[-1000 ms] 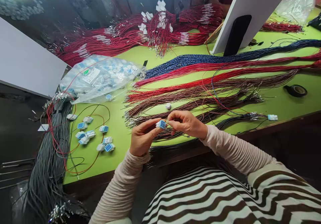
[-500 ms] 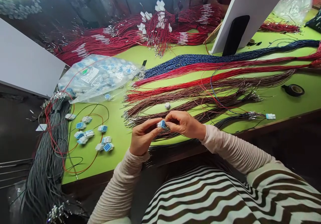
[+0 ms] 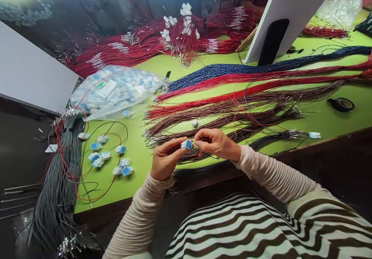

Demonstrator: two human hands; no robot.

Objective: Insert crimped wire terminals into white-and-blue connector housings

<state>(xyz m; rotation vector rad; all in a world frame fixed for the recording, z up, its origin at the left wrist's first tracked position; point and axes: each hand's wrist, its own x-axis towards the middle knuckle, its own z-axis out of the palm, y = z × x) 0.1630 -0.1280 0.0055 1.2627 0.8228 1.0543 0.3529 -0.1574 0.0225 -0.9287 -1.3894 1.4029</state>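
My left hand [image 3: 165, 156] holds a small blue-and-white plastic connector housing [image 3: 187, 144] between thumb and fingers, its blue face with square holes turned toward the right. Just right of that face, my right hand [image 3: 216, 144] is closed in a pinch. A thin tip that looks like a wire end [image 3: 194, 144] shows between its fingertips and the housing; whether it enters a hole I cannot tell. Under and behind both hands lie bundles of brown wires [image 3: 223, 120] with metal terminals. A loose white housing [image 3: 194, 123] rests just beyond my hands.
Several housings [image 3: 127, 170] lie at left, near a clear bag of housings [image 3: 122, 86]. A grey wire bundle [image 3: 58, 174] hangs over the left edge. Blue wires [image 3: 212, 72], red wires [image 3: 203, 103], black tape [image 3: 343, 104] and a white panel [image 3: 287, 15] are on the green table [image 3: 157, 61].
My right hand has drawn slightly right, away from the housing, opening a small gap. The housing's holed face now shows more fully. The whole view has shifted a little.
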